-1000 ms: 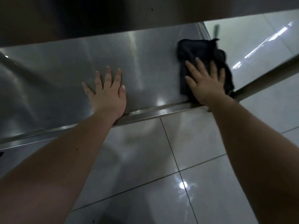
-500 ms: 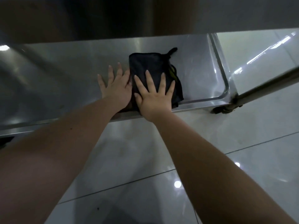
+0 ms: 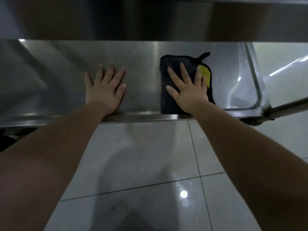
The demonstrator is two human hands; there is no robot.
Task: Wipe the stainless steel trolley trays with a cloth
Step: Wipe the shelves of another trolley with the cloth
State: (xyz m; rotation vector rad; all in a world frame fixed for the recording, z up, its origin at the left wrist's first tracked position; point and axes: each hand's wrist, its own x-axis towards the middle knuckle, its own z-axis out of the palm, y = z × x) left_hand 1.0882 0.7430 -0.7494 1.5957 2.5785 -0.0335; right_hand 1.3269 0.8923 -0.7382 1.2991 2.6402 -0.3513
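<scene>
Watching from my end: the cloth (image 3: pixel 172 63) now sits further right than half a second ago, and the right hand (image 3: pixel 188 90) is on it. The two hands were touching then; now bare steel lies between them. The cloth is black and folded, and lies flat on the lower tray (image 3: pixel 146 64) just beside its near rim, toward the right end but short of the corner. A yellow patch (image 3: pixel 204 75) shows past the little finger, and a small loop (image 3: pixel 204 55) sticks out at the far right corner. The right hand lies flat on top, fingers straight and spread, gripping nothing. The left hand (image 3: pixel 105 87) lies flat on bare steel, fingers spread too, heel at the rim. The upper tray (image 3: pixel 150 19) hangs over the back. A bar (image 3: pixel 291 106) runs off from the right corner. Glossy floor tiles (image 3: pixel 150 155) lie below.
</scene>
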